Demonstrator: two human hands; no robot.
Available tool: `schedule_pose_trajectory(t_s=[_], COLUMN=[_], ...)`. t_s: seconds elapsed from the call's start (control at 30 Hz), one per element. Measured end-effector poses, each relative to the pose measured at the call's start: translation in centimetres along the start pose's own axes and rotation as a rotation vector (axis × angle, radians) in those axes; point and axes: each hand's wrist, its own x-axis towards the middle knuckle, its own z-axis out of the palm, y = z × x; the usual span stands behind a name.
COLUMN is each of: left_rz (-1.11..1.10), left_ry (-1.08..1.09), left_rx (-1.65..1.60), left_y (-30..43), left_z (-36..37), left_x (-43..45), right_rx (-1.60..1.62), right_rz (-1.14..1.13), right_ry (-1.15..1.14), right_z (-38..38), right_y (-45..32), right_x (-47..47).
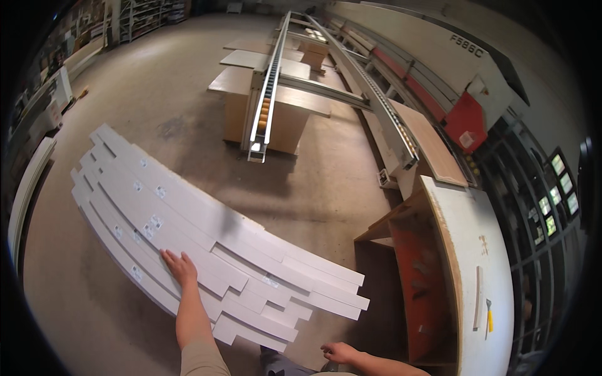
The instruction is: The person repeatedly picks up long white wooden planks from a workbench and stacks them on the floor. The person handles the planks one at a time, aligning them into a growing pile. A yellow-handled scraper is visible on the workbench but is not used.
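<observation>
Many long, pale panel strips (202, 225) lie side by side and overlapping in a wide stack before me, several bearing small printed labels. My left hand (181, 268) rests on the strips left of the middle, fingers spread, holding nothing. Past the right end of the stack, my right hand (339, 352) is low near my body with its fingers curled; nothing can be made out in it. What holds the stack up is hidden beneath it.
At right a white-topped wooden cabinet (494, 235) bears a thin strip (478, 298) and a yellow-handled tool (489, 316). Roller conveyor rails (270, 89) run ahead over stacked boards (291, 101). A large machine (451, 51) stands at the right back. Long pale boards (30, 188) lie at far left.
</observation>
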Motion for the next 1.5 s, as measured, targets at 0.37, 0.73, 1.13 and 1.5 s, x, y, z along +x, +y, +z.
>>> schedule_pose_trajectory(t_s=[0.37,0.73,1.13,1.5], left_rz=[-0.134,1.127,1.642,0.470], left_ry=[-0.044,-0.130,-0.712,-0.713], left_rx=[-0.232,-1.520,-1.720,-1.587], left_y=[4.2,33.4,52.8,56.9], left_z=[-5.2,-35.0,-44.8,-28.2], left_x=[-2.2,-28.0,-52.2,-57.4], right_rx=[0.137,0.198,0.107,0.308], right_rz=[-0.012,-0.049,-0.160,-0.234], right_ry=[0.076,0.180,0.330,0.808], right_z=[1.2,0.8,-3.3,-8.7], right_y=[4.2,12.6,28.3,33.7], right_x=[-2.0,-6.3,-21.1,-33.6])
